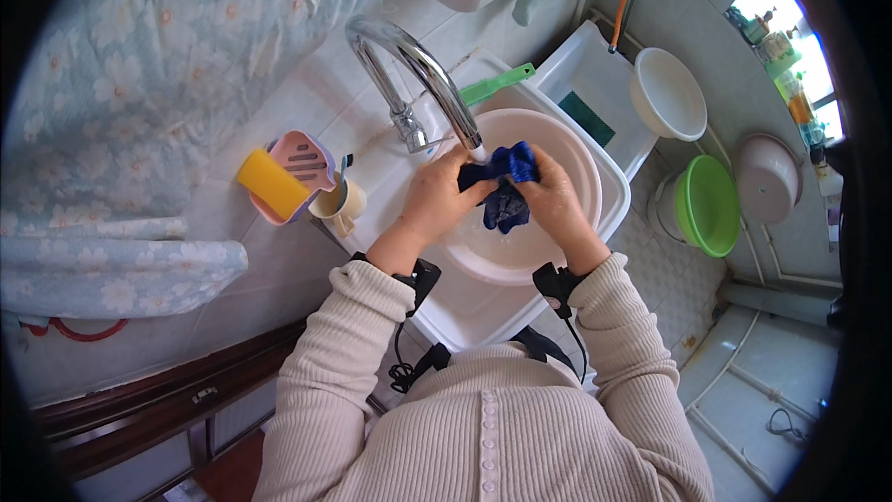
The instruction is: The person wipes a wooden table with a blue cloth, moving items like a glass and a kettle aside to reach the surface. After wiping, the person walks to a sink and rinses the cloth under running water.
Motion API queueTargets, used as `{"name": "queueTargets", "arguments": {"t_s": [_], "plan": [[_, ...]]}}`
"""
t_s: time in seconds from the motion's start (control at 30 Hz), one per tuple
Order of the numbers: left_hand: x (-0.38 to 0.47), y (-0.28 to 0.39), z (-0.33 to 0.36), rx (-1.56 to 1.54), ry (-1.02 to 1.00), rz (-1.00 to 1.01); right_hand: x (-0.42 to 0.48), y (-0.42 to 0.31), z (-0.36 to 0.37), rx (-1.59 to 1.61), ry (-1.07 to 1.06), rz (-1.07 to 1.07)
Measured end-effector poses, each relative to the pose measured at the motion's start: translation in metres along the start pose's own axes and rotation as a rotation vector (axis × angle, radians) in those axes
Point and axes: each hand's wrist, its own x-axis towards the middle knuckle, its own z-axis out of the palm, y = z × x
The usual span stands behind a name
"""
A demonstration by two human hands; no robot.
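A wet dark blue cloth (506, 208) is stretched between my two hands, just under the spout of a chrome gooseneck faucet (439, 70). My left hand (440, 194) grips its left side, thumb towards the middle. On the other side, my right hand (550, 188) pinches a bunched fold. Water seems to run from the spout onto the fabric. Below both hands is a pale pink basin (481, 266) with some water in it, set in a white sink (446, 314). What kind of garment or cloth this is, I cannot tell.
A green-handled brush (498, 84) lies behind the basin. Left of the sink are a yellow block (273, 185) on a pink soap dish (301, 157) and a cream cup (348, 206) with a toothbrush. To the right hang a white basin (669, 94) and a green basin (709, 206).
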Motion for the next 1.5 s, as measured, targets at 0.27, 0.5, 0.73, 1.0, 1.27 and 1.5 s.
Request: {"name": "queueTargets", "arguments": {"t_s": [0.27, 0.5, 0.73, 1.0, 1.27, 1.5], "plan": [[-0.007, -0.020, -0.001, -0.077, 0.011, -0.235, -0.003, 0.010, -0.008, 0.162, 0.037, 0.020], [-0.006, 0.014, 0.032, 0.075, 0.134, 0.258, 0.003, 0.029, 0.018, 0.232, -0.157, -0.077], [0.007, -0.061, 0.001, -0.467, 0.141, -0.401, 0.001, 0.016, 0.011, 0.277, -0.237, -0.081], [0.048, -0.106, 0.012, -0.532, -0.102, -0.523, 0.010, -0.006, 0.017, 0.798, -0.202, 0.146], [0.020, -0.072, 0.020, -0.642, -0.279, -0.767, 0.014, 0.003, 0.014, 1.090, -0.160, 0.191], [-0.025, -0.074, 0.057, -1.397, -0.177, -0.987, -0.011, 0.014, 0.027, 1.147, -0.104, 0.416]]}}
